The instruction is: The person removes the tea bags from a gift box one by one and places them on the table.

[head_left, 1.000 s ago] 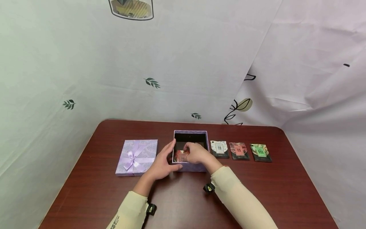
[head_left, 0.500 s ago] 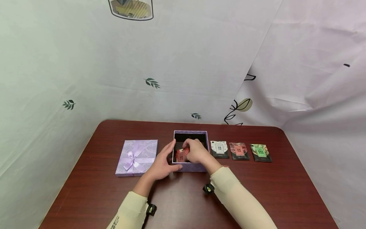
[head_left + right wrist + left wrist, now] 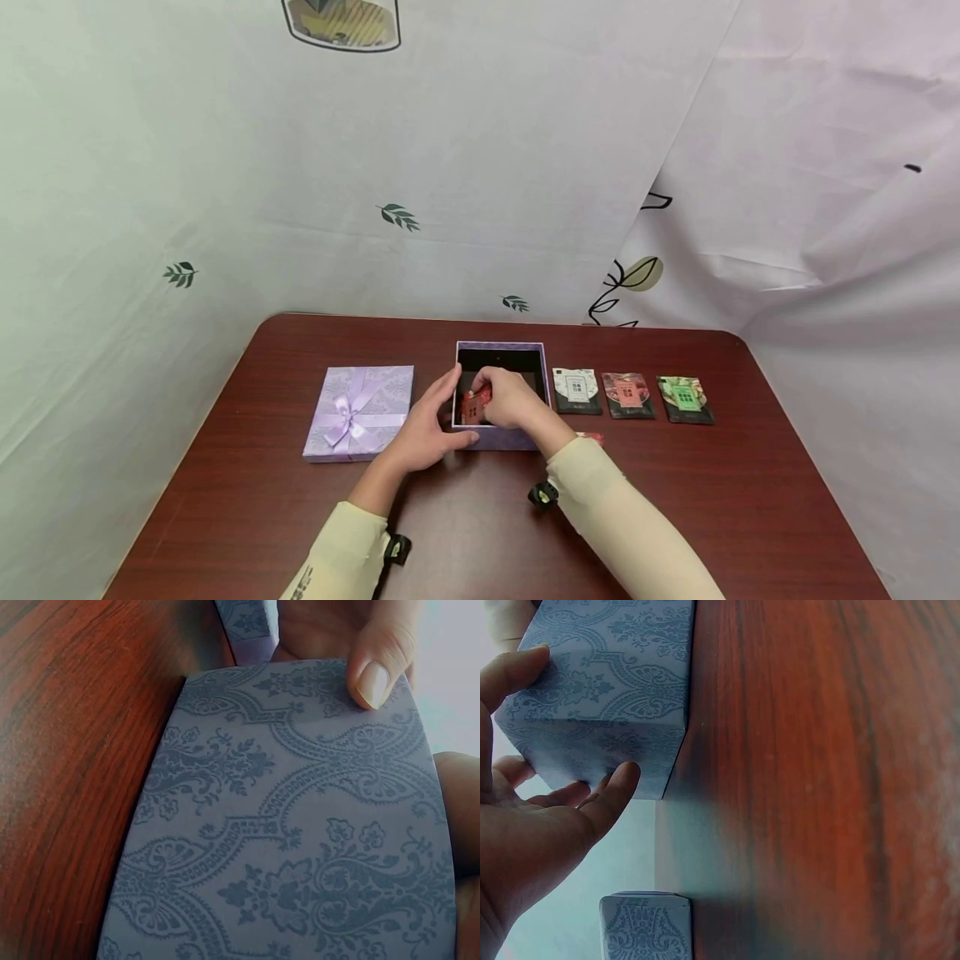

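An open purple patterned gift box [image 3: 510,439] stands on the table. My left hand [image 3: 424,429] grips its near left corner, thumb on the front wall and fingers along the left side, as the left wrist view also shows on the box [image 3: 607,675]. My right hand [image 3: 513,402] reaches inside and pinches a red sachet [image 3: 473,408], tilted at the left part of the box. In the right wrist view the front wall [image 3: 285,817] hides most of my right hand [image 3: 459,802]. Whether more lies under the red sachet cannot be seen.
The purple lid [image 3: 382,385] with its ribbon bow lies left of the box. To the right, a white sachet [image 3: 575,390], a red-and-black sachet [image 3: 628,394] and a green sachet [image 3: 686,399] lie in a row. Another red item [image 3: 592,437] shows partly behind my right forearm.
Inside the box, my right hand has shifted slightly left, and the red sachet has gone from lying flatter to tilted. My left hand and the box have stayed put.
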`<state>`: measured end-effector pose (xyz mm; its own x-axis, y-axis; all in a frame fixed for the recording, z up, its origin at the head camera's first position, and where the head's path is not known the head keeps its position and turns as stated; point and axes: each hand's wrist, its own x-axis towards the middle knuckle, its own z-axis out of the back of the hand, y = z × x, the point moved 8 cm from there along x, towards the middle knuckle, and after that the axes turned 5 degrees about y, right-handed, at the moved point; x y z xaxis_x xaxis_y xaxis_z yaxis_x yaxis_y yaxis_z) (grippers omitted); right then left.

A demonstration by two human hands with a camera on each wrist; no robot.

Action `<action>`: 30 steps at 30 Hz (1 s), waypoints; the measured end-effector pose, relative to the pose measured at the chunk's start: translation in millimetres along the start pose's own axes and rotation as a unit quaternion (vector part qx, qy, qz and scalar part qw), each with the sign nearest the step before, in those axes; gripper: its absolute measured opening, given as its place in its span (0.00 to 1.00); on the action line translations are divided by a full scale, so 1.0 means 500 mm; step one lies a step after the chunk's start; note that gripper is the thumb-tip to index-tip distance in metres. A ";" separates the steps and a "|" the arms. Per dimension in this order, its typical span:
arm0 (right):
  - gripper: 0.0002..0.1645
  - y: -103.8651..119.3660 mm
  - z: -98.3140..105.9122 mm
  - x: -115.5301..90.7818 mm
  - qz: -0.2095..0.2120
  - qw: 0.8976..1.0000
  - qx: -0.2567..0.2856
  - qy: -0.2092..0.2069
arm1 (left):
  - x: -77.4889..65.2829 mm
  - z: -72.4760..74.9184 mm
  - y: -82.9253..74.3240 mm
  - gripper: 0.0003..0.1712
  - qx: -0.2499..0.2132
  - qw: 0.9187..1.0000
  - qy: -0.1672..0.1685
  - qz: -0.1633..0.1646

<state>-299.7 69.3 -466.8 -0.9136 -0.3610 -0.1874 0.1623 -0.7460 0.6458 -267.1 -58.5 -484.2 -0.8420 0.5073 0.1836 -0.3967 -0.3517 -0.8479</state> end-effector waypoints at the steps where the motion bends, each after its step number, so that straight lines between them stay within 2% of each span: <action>1: 0.20 0.000 -0.001 0.001 0.001 1.000 0.000 0.002 | 0.000 0.000 0.000 0.59 0.000 1.000 0.000 0.000; 8: 0.21 0.000 -0.003 0.001 -0.004 1.000 0.003 0.007 | 0.000 -0.001 0.001 0.59 0.001 1.000 0.002 0.010; 15: 0.20 -0.002 0.001 -0.003 -0.017 1.000 0.019 0.008 | 0.000 -0.001 -0.002 0.59 0.003 1.000 -0.004 -0.004; 30: 0.21 -0.008 0.032 -0.019 -0.019 0.999 0.034 -0.024 | -0.001 0.000 -0.003 0.59 -0.003 1.000 -0.001 0.001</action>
<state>-297.7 84.5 -455.6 -0.9355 -0.3047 -0.1788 0.1027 -0.7187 0.6877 -266.0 -57.9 -483.0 -0.8435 0.5053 0.1819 -0.3919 -0.3476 -0.8518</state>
